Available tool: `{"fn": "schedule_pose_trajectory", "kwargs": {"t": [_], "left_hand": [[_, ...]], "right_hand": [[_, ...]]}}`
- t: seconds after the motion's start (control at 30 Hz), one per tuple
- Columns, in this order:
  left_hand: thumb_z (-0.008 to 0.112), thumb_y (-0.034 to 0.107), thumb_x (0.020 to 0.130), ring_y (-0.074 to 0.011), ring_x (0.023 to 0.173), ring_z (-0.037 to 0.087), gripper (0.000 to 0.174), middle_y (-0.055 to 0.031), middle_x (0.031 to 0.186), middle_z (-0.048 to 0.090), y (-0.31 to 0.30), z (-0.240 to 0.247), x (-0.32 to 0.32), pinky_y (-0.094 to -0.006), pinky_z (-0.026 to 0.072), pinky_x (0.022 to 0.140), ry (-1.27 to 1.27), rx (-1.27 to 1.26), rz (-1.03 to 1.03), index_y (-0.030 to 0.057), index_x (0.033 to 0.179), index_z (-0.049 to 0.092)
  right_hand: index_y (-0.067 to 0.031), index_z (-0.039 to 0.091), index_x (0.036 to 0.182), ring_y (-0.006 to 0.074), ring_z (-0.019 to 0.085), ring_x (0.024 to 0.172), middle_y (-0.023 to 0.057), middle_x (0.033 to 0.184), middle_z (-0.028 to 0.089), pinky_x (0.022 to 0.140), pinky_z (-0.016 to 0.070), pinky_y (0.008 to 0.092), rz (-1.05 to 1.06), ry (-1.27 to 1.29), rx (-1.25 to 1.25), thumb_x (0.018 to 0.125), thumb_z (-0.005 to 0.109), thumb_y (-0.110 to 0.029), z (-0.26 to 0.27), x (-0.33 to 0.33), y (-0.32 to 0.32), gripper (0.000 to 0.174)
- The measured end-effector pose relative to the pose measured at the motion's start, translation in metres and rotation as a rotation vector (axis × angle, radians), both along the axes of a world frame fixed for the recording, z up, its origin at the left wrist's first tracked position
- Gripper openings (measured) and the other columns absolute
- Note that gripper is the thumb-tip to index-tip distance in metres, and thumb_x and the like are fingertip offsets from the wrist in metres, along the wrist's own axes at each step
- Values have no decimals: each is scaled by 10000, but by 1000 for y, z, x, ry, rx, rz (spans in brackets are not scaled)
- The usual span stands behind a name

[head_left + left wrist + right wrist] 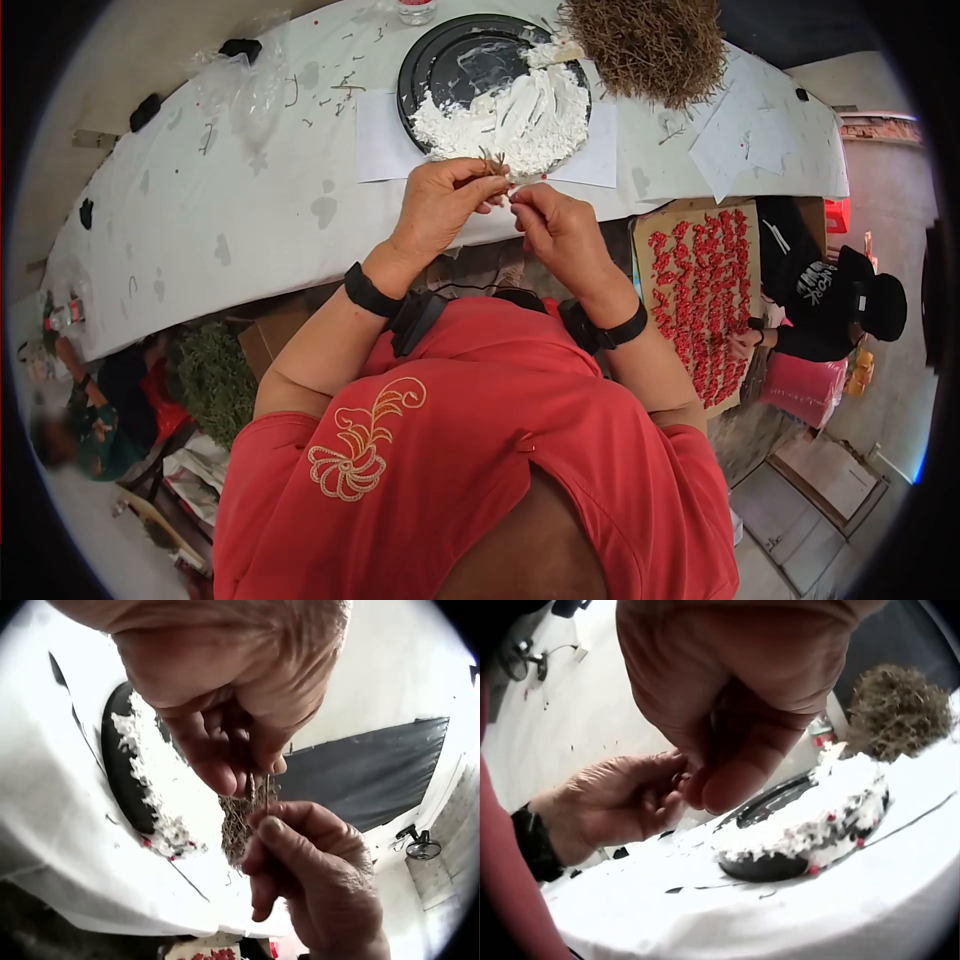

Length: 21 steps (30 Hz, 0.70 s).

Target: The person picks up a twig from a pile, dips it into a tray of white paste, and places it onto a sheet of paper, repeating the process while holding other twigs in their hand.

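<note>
Close to the table's front edge, my two hands meet fingertip to fingertip. My left hand [445, 205] pinches a few thin brown twigs [495, 165] between thumb and fingers. From the other side, my right hand [562, 228] pinches the end of a slim twig [267, 793], thumb against forefinger in the left wrist view. Just beyond both hands lies a round black tray [425, 65] with soft white paste [535, 115] heaped over its near and right parts. A large tangle of brown twigs [650, 45] sits behind it to the right.
White sheets [740, 130] and a clear plastic bag [250, 90] lie on the white-covered table [270, 210]. Right of me, another person's hand [742, 343] touches a board [652, 290] with rows of red pieces. At left are a green bundle [210, 375] and a seated person.
</note>
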<state>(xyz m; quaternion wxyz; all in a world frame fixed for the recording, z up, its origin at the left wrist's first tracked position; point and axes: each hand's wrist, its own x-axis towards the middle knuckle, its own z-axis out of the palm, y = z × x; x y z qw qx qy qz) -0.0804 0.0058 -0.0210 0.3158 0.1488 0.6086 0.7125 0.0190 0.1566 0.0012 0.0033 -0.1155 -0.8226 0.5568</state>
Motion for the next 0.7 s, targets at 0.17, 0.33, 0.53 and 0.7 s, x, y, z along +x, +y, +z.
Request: {"fn": "schedule_pose_trajectory", "kwargs": {"t": [0.17,0.33,0.53,0.7], "left_hand": [[585,156,913,-110,714,635,245,-77,855,666,-46,-2,-9,-200,496,591,-56,-135,112,-25,1068,640],[572,165,924,-108,658,618,289,-74,825,650,-106,-5,-7,-214,501,575,-166,-181,272,-24,1141,603],[556,162,938,-99,658,596,319,-47,819,619,-143,-15,9,-219,498,585,-157,-184,381,-22,1198,569],[542,136,943,-89,704,581,327,-45,839,620,-148,-16,14,-221,499,641,-75,-183,432,-18,1231,551]], "right_hand": [[-21,629,948,92,536,554,31,715,590,503,433,218,-19,199,403,859,612,-23,-12,8,32,90],[-46,632,947,222,581,657,89,777,589,577,459,299,-130,266,489,798,657,-15,-15,12,44,154],[-43,640,931,198,584,642,81,763,582,578,457,299,-168,291,612,797,667,-13,-18,-3,37,140],[-50,637,921,276,597,669,105,798,596,591,477,341,-78,288,799,779,665,-9,-17,-11,33,151]]}}
